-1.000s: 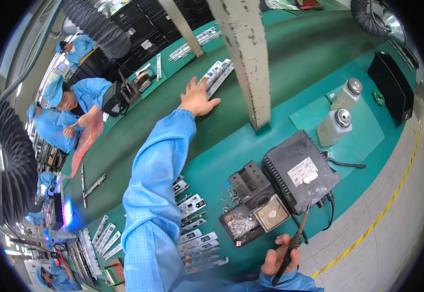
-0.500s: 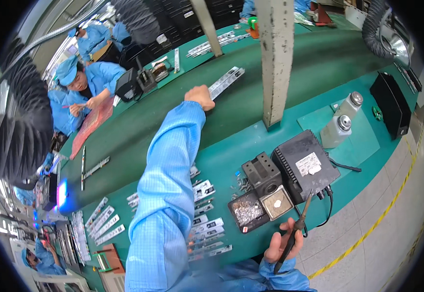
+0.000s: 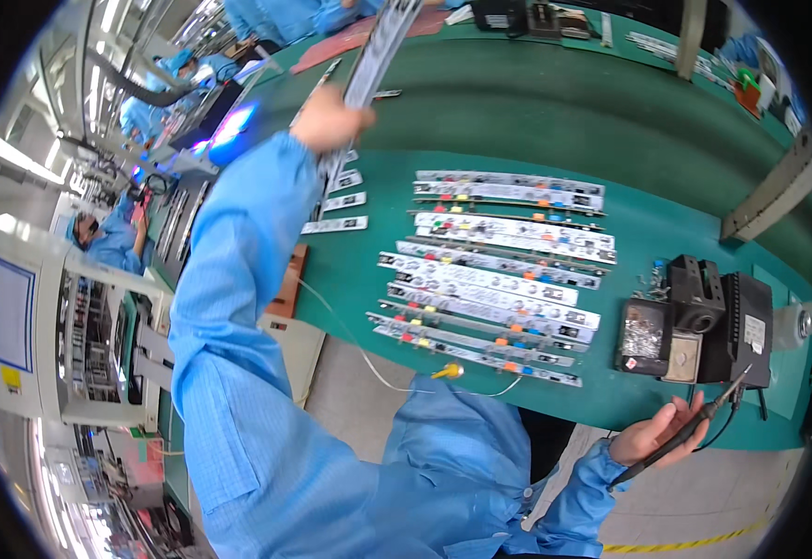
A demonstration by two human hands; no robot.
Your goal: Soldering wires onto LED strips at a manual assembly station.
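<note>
My left hand [image 3: 329, 121], blurred by motion, is raised at the upper left and closed around long narrow circuit board strips [image 3: 380, 58]; how many it holds I cannot tell. Low on the right, my right hand [image 3: 650, 440] is palm up with a dark-handled soldering iron [image 3: 678, 436] lying across its fingers, its tip pointing up and right. Between the hands, several white board strips [image 3: 518, 233] with red, yellow, orange and blue parts lie in rows on the green table. More short-looking strips [image 3: 345, 200] rest beneath my left forearm, partly hidden.
On the right stand a black soldering station [image 3: 750, 321], an iron holder [image 3: 695, 293], a tray of metal bits [image 3: 643, 335] and a pale bottle [image 3: 794, 324]. A post [image 3: 774, 191] rises behind. A yellow clip [image 3: 448, 371] on a cable hangs at the table edge. Co-workers sit across the green belt [image 3: 536, 102].
My left hand has swung left from the belt, carrying the strips. The view has turned left, bringing the rows of strips into sight. The soldering iron stays in my right hand.
</note>
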